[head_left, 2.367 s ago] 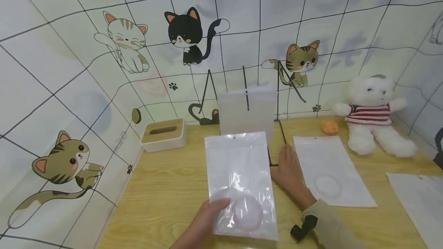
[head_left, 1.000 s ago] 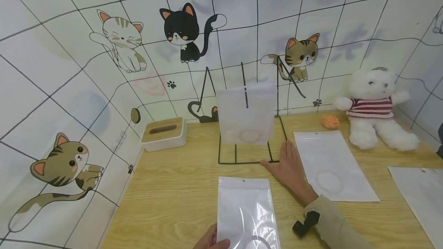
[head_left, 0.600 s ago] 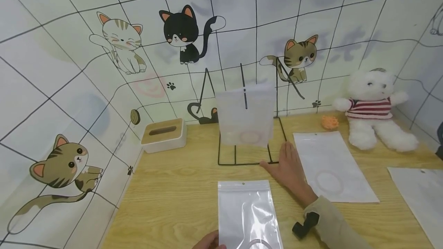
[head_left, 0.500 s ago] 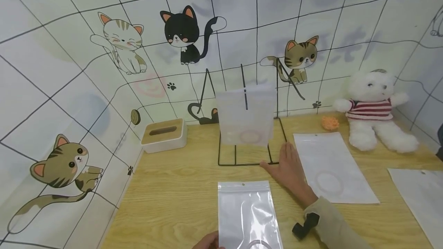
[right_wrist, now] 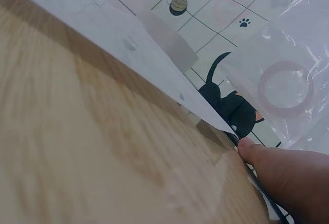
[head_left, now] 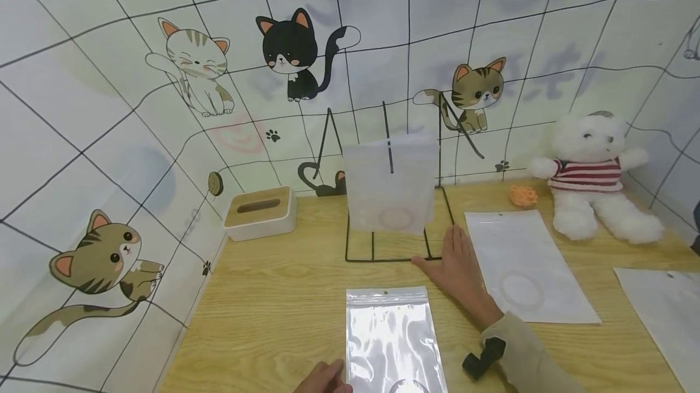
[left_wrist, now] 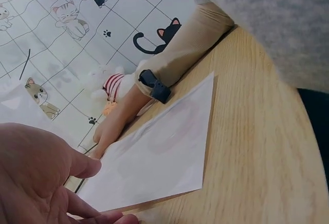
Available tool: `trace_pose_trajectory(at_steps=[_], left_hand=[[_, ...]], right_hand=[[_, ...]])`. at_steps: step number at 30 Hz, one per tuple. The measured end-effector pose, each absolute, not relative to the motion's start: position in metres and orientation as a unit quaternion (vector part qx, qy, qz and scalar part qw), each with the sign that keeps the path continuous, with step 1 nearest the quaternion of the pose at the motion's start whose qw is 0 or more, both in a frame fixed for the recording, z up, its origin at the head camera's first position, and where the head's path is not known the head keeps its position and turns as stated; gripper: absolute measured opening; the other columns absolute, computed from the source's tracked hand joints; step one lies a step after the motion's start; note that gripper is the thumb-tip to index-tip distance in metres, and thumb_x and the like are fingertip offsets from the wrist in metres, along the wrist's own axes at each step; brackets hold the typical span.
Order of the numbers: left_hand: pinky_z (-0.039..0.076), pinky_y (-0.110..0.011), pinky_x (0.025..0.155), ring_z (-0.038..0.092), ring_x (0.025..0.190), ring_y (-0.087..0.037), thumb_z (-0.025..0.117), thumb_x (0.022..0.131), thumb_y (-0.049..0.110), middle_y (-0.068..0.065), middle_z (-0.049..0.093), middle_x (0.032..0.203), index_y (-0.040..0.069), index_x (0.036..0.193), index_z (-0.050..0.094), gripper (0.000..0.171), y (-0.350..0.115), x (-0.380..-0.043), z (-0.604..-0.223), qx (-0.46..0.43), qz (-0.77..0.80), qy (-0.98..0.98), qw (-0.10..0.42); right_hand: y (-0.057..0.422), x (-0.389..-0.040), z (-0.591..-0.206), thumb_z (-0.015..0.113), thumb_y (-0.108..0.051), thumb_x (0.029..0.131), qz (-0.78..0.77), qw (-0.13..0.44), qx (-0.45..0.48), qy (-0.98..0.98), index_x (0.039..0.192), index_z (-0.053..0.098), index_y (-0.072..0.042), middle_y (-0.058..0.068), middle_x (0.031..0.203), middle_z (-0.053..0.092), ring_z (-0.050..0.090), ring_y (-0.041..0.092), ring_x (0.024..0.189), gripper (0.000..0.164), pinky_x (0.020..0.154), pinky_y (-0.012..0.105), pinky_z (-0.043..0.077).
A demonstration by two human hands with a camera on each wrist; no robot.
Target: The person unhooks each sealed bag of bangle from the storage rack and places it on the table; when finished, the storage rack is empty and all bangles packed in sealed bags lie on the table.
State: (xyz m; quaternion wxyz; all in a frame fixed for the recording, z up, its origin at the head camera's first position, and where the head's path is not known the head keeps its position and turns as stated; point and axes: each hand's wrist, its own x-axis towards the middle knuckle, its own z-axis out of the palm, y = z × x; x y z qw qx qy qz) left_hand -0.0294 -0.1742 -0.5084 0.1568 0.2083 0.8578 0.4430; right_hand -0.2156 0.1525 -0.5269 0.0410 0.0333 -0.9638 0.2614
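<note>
A glossy white zip pouch (head_left: pixel 391 335) with a pale ring inside lies at the table's front, cut off by the head view's lower edge. Beside its left edge is my left hand (head_left: pixel 324 378). In the left wrist view, that hand's thumb and fingers are apart, close to the pouch (left_wrist: pixel 159 152), not pinching it. My right hand (head_left: pixel 456 268) lies with fingers extended at the front right corner of a black wire rack (head_left: pixel 361 259), its thumb on the base wire. Translucent pouches (head_left: pixel 391 186) hang from the rack's middle prong, a ring showing in the front one.
Two more white pouches lie to the right, one near my right hand (head_left: pixel 519 259), another pouch (head_left: pixel 664 314) at the edge of view. A tissue box (head_left: pixel 259 214), an orange tuft (head_left: pixel 523 196) and a white teddy bear (head_left: pixel 585 174) stand along the cat-patterned wall.
My left hand has brought the pouch down from in front of the rack to the table's front, and its fingers have come off the pouch. My right hand has stayed at the rack.
</note>
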Motion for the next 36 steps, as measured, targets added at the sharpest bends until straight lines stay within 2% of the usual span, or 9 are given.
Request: trace_pose_trajectory(at_steps=[4, 6, 9, 11, 14, 16, 19, 25, 36], left_hand=[[0.033, -0.016, 0.060, 0.036, 0.072, 0.002, 0.060, 0.098, 0.021, 0.008, 0.043, 0.079, 0.006, 0.086, 0.052, 0.021, -0.174, -0.027, -0.494, 0.161, 0.452, 0.856, 0.194], [0.037, -0.015, 0.063, 0.041, 0.077, 0.000, 0.058, 0.100, 0.024, 0.003, 0.047, 0.086, -0.004, 0.101, 0.058, 0.028, -0.177, -0.028, -0.486, 0.136, 0.476, 0.838, 0.228], [0.043, -0.018, 0.068, 0.047, 0.082, -0.007, 0.054, 0.103, 0.031, -0.003, 0.051, 0.095, -0.014, 0.121, 0.056, 0.048, -0.184, -0.035, -0.472, 0.105, 0.493, 0.821, 0.269], [0.049, -0.025, 0.078, 0.051, 0.091, -0.014, 0.051, 0.104, 0.034, -0.007, 0.053, 0.105, -0.017, 0.135, 0.048, 0.059, -0.189, -0.041, -0.463, 0.083, 0.498, 0.813, 0.291], [0.053, -0.040, 0.087, 0.056, 0.105, -0.023, 0.049, 0.105, 0.036, -0.014, 0.057, 0.120, -0.013, 0.143, 0.041, 0.062, -0.194, -0.054, -0.452, 0.062, 0.507, 0.812, 0.283], [0.054, -0.047, 0.089, 0.057, 0.110, -0.027, 0.048, 0.106, 0.037, -0.016, 0.057, 0.125, -0.010, 0.146, 0.040, 0.062, -0.195, -0.063, -0.449, 0.049, 0.524, 0.808, 0.267], [0.055, -0.041, 0.088, 0.058, 0.111, -0.027, 0.049, 0.106, 0.036, -0.017, 0.059, 0.128, -0.004, 0.144, 0.045, 0.056, -0.192, -0.079, -0.449, 0.047, 0.543, 0.809, 0.221], [0.054, -0.034, 0.085, 0.059, 0.109, -0.029, 0.055, 0.103, 0.033, -0.018, 0.062, 0.124, 0.001, 0.126, 0.058, 0.040, -0.181, -0.106, -0.454, 0.034, 0.561, 0.819, 0.114], [0.051, -0.024, 0.097, 0.058, 0.118, -0.017, 0.060, 0.100, 0.018, -0.025, 0.052, 0.135, 0.000, 0.134, 0.049, 0.040, -0.179, -0.158, -0.462, 0.054, 0.678, 0.732, 0.028]], right_hand=[[0.152, -0.215, -0.529, 0.055, -0.076, 0.085, 0.268, 0.042, 0.033, -0.962, 0.154, 0.005, 0.014, 0.033, 0.163, 0.002, 0.003, 0.049, 0.152, 0.124, 0.124, 0.058, 0.008], [0.152, -0.215, -0.530, 0.055, -0.076, 0.085, 0.271, 0.043, 0.034, -0.961, 0.154, 0.005, 0.014, 0.033, 0.163, 0.001, 0.003, 0.049, 0.152, 0.124, 0.124, 0.058, 0.008], [0.152, -0.214, -0.531, 0.055, -0.075, 0.086, 0.276, 0.044, 0.034, -0.960, 0.154, 0.005, 0.014, 0.033, 0.163, 0.001, 0.002, 0.049, 0.152, 0.123, 0.124, 0.058, 0.008], [0.152, -0.213, -0.530, 0.056, -0.075, 0.086, 0.278, 0.043, 0.033, -0.959, 0.154, 0.005, 0.014, 0.033, 0.163, 0.001, 0.002, 0.049, 0.152, 0.123, 0.124, 0.058, 0.008], [0.152, -0.213, -0.529, 0.056, -0.074, 0.086, 0.279, 0.042, 0.032, -0.959, 0.154, 0.005, 0.014, 0.033, 0.163, 0.001, 0.002, 0.049, 0.152, 0.122, 0.124, 0.058, 0.007], [0.152, -0.214, -0.528, 0.056, -0.074, 0.086, 0.279, 0.044, 0.032, -0.959, 0.154, 0.005, 0.014, 0.033, 0.163, 0.001, 0.003, 0.049, 0.152, 0.122, 0.124, 0.058, 0.008], [0.152, -0.214, -0.528, 0.056, -0.075, 0.086, 0.280, 0.045, 0.032, -0.958, 0.154, 0.005, 0.014, 0.033, 0.163, 0.000, 0.003, 0.049, 0.152, 0.123, 0.124, 0.058, 0.008], [0.151, -0.215, -0.531, 0.056, -0.077, 0.084, 0.280, 0.045, 0.032, -0.958, 0.154, 0.006, 0.013, 0.032, 0.163, 0.001, 0.003, 0.048, 0.152, 0.124, 0.124, 0.058, 0.009], [0.152, -0.215, -0.528, 0.056, -0.077, 0.084, 0.277, 0.043, 0.030, -0.959, 0.154, 0.005, 0.013, 0.032, 0.163, 0.002, 0.004, 0.048, 0.152, 0.125, 0.124, 0.057, 0.009]])
